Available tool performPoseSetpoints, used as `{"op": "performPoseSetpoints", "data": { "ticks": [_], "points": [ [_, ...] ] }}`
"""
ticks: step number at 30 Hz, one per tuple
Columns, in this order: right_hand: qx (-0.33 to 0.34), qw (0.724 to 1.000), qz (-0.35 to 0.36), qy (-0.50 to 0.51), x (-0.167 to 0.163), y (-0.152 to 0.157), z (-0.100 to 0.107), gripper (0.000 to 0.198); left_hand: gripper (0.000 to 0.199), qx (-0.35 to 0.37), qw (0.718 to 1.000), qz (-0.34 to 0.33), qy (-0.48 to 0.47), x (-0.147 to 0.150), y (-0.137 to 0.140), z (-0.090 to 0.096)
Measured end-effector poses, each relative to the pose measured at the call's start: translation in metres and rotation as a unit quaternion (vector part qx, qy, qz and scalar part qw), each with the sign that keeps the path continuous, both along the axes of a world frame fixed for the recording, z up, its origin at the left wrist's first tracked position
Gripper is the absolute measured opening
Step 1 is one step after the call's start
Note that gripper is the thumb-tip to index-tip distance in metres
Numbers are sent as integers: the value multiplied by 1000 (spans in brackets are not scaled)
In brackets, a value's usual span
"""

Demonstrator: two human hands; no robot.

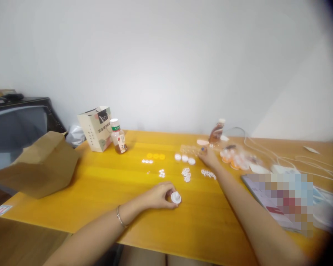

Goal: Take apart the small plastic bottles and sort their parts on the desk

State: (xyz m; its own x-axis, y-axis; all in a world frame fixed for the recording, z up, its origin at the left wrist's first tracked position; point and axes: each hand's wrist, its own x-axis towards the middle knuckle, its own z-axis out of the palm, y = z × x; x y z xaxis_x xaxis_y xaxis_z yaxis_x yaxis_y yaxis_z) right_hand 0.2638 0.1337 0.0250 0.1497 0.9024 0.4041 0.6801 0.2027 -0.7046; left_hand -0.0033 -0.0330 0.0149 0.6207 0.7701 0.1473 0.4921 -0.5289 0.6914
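Note:
My left hand rests near the table's front, thumb and fingers closed round a white round plastic part with a raised knob on top. Farther back, my right hand reaches to a row of clear plastic pieces. A small dark blue spot shows at its fingertips, which are too blurred to make out. Between the hands lie white ring-like pieces, a second group of white pieces and white discs. Yellow discs, small white knobbed parts and small white pieces sit to the left.
A bottle with a white cap stands beside a paper gift bag. Another brown bottle is at the back. Orange and white parts, cables and a booklet lie right. A brown paper bag overhangs the left edge.

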Motion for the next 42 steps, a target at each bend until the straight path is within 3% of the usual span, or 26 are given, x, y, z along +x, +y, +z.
{"op": "performPoseSetpoints", "data": {
  "ticks": [3, 5, 8, 9, 13, 19, 26, 32, 36, 42],
  "points": [
    [54, 999, 7, 0, -15, -32, 6, 29, 29, 6, 1000, -8, 1, 0, 0, 2],
    [86, 992, 87, -18, -30, -67, 7, 18, 30, 10, 1000, -9, 2, 0, 0, 2],
    [42, 959, 271, -67, -55, -129, 5, 14, 32, 8, 1000, -2, 7, 0, 1, 2],
    [30, 950, 303, -75, -62, -147, 2, 13, 32, 8, 1000, -4, 7, 0, 1, 1],
    [-13, 947, 304, -99, -79, -188, -10, 19, 29, 20, 1000, -15, 0, 1, 0, 0],
    [11, 950, 293, -110, -85, -188, -19, 11, 21, 64, 998, 13, 1, 6, -5, 0],
    [55, 938, 316, -132, -83, -195, -21, 15, 18, 57, 998, 16, -9, 8, -7, 0],
    [92, 953, 283, -52, -86, -194, -18, 14, 20, 66, 998, 17, 8, 9, -7, 0],
    [52, 954, 295, 3, -84, -188, -15, 10, 18, 96, 995, 21, 22, 9, -8, 0],
    [4, 973, 199, 112, -76, -171, -16, 20, 24, 108, 994, -2, 27, 7, -11, 2]
  ]
}}
